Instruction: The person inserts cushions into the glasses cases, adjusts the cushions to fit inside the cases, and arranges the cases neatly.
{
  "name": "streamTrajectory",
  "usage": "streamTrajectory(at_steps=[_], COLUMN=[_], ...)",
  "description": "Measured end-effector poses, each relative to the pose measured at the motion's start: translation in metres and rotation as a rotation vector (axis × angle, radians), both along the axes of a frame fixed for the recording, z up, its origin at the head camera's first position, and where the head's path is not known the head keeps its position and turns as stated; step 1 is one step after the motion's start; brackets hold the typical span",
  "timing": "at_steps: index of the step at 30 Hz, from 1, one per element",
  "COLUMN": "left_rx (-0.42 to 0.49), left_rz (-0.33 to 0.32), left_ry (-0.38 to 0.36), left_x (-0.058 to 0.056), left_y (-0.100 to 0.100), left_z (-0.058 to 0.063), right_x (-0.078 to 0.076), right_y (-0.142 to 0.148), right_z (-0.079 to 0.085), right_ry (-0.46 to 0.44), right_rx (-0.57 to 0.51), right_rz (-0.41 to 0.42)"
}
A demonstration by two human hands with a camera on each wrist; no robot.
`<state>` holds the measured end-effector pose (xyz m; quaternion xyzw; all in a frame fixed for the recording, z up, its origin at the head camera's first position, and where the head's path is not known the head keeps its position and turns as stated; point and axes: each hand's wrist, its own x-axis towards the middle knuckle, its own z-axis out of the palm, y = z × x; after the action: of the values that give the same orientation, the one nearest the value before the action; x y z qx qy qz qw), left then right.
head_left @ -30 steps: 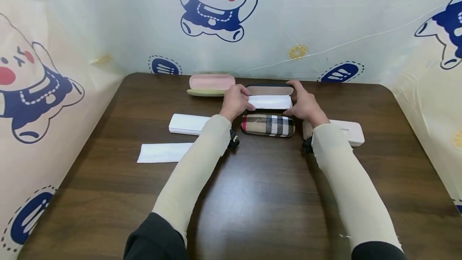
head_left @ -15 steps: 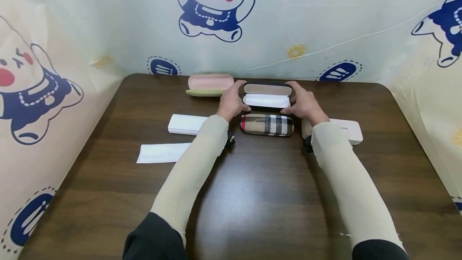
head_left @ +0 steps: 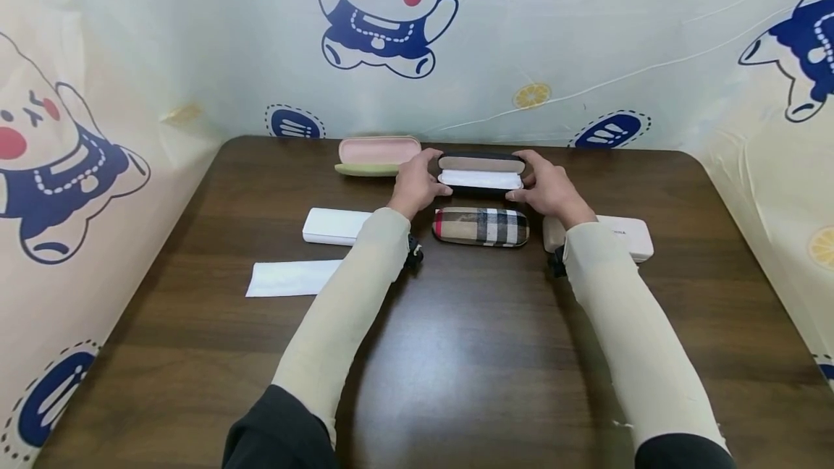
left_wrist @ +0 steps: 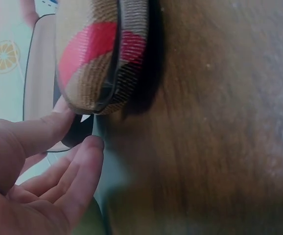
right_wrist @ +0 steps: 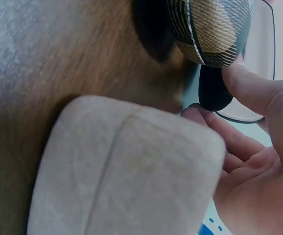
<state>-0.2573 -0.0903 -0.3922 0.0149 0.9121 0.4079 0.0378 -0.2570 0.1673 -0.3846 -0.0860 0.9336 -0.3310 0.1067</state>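
A black glasses case point(head_left: 481, 158) stands open at the back of the table, its lid raised and a folded white cloth point(head_left: 481, 179) inside. My left hand point(head_left: 415, 185) grips its left end, and my right hand point(head_left: 550, 187) grips the right end, thumbs at the front and fingers behind. In the left wrist view the thumb and fingers of the left hand point(left_wrist: 43, 171) lie around the case's dark end. The right hand point(right_wrist: 259, 142) does likewise in the right wrist view. Just in front lies a closed plaid glasses case point(head_left: 481, 227).
An open pink and green case point(head_left: 380, 152) stands left of the black one. A white case point(head_left: 335, 225) and a flat white cloth point(head_left: 293, 279) lie at left, partly behind the left arm. Another pale case point(head_left: 628, 236) lies under the right forearm. Patterned sheets surround the table.
My left hand has moved from the cloth's left edge to the left end of the black case. Both hands have then shifted the case slightly left and back.
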Motion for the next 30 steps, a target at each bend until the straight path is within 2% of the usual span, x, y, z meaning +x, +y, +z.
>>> streamTrajectory(at_steps=[9,14,18,25,30], left_rx=[-0.033,-0.051,-0.069,-0.158,-0.19], left_rz=[0.021,0.011,0.011,-0.032,-0.04], left_ry=[0.023,0.018,0.022,0.002,-0.01], left_x=[0.0013,0.0035,0.0047,0.0077,0.0081], left_y=[-0.0007,-0.0009,-0.0008,0.0021,0.0021], left_z=[0.0053,0.007,0.0069,0.0078,0.0097], right_x=[0.0006,0.0027,0.0048,0.0091,0.0096], right_y=[-0.0029,-0.0011,-0.0017,-0.0035,-0.0037], right_z=[0.0014,0.0024,0.0015,-0.0022,-0.0007], right_ry=[0.02,0.016,0.045,0.084,0.076], right_rx=[0.021,0.046,0.064,0.146,0.165], right_rz=[0.011,0.017,0.036,0.078,0.088])
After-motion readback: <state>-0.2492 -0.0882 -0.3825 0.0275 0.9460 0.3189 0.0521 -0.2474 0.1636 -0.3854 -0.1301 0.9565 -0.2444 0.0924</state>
